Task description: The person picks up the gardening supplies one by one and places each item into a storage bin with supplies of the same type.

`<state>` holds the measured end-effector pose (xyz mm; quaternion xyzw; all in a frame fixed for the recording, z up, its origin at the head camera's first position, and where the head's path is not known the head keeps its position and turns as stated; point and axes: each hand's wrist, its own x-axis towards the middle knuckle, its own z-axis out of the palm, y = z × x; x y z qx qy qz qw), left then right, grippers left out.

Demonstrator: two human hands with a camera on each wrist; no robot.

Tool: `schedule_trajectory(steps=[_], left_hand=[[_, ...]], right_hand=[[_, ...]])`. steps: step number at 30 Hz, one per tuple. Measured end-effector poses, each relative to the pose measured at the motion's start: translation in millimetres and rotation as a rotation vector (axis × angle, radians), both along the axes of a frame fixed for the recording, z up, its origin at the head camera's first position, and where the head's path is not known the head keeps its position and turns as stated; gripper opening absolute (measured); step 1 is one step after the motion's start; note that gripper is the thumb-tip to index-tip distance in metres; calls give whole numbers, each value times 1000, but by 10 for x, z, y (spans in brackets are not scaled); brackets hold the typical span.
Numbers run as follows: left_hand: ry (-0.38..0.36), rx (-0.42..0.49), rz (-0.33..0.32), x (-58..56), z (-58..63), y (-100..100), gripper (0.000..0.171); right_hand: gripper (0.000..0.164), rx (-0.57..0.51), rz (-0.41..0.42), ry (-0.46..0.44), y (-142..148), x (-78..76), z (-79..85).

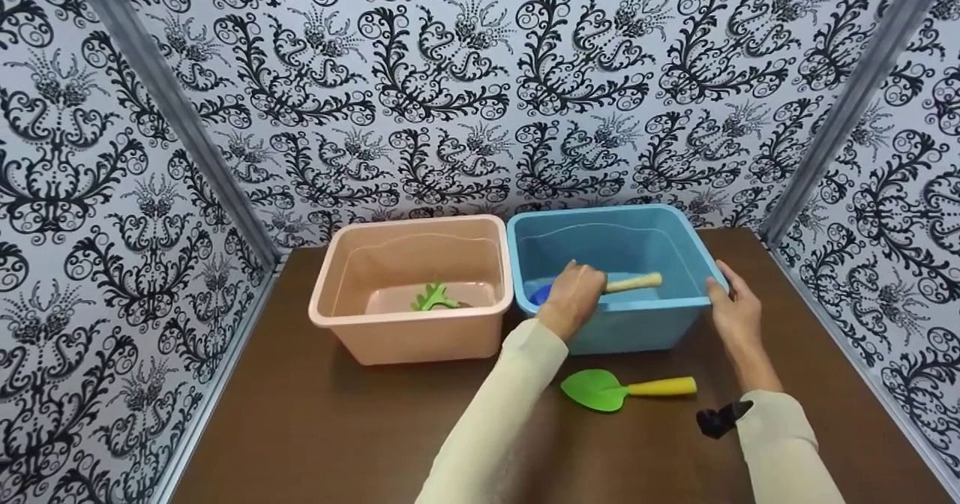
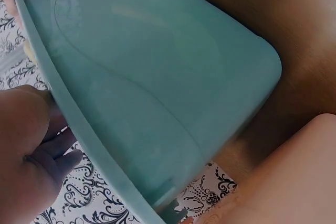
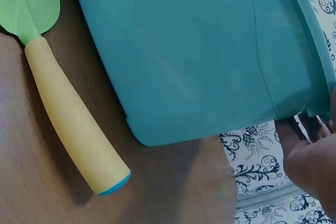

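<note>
My left hand (image 1: 574, 298) reaches over the front rim of the blue tub (image 1: 622, 328). Its curled fingers grip a garden tool with a blue head (image 1: 541, 294) and a pale yellow handle (image 1: 634, 283). The handle points right, and the hand and rim hide much of the head, so its kind is unclear. My right hand (image 1: 736, 313) grips the tub's right rim near the front corner, fingers outside the wall in the right wrist view. On the table in front lies a green trowel (image 1: 600, 390) with a yellow handle (image 3: 73, 114).
A peach tub (image 1: 412, 339) stands against the blue tub's left side. Inside it lies a green hand rake (image 1: 433, 298). Patterned walls (image 1: 435, 76) enclose the brown table (image 1: 360, 429) at the back and both sides. A black strap (image 1: 720, 419) sits at my right wrist.
</note>
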<state>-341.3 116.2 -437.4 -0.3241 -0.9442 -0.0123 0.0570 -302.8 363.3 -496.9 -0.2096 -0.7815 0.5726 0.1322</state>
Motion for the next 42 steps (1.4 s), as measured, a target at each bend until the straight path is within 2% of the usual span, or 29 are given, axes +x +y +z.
schedule_trajectory(steps=[4, 8, 13, 18, 31, 34, 38, 40, 42], left_hand=[[-44, 6, 32, -10, 5, 18, 17], [-67, 6, 36, -26, 15, 23, 19], [-151, 17, 44, -43, 47, 24, 19], [-197, 36, 63, -52, 58, 18, 21], [-299, 141, 36, -60, 44, -51, 27], [-295, 156, 10, -71, 26, -87, 30], [-244, 179, -44, -77, -11, -113, 31], [-174, 191, -78, -64, -25, -110, 30], [-69, 202, -114, -33, -34, -95, 29]], right_hand=[[55, -6, -2, 8, -4, 6, -5], [55, 1, -7, 20, -13, 0, -3], [55, 1, -18, 11, -14, 0, -5], [55, -16, -13, 5, -17, -4, 6], [56, -29, -10, 0, 11, 18, 21], [56, -20, -12, 9, 13, 18, 23], [55, -14, -13, -2, -1, 25, 15], [56, -15, -13, -14, -13, 27, 14], [56, -22, -15, -22, -24, 24, 13]])
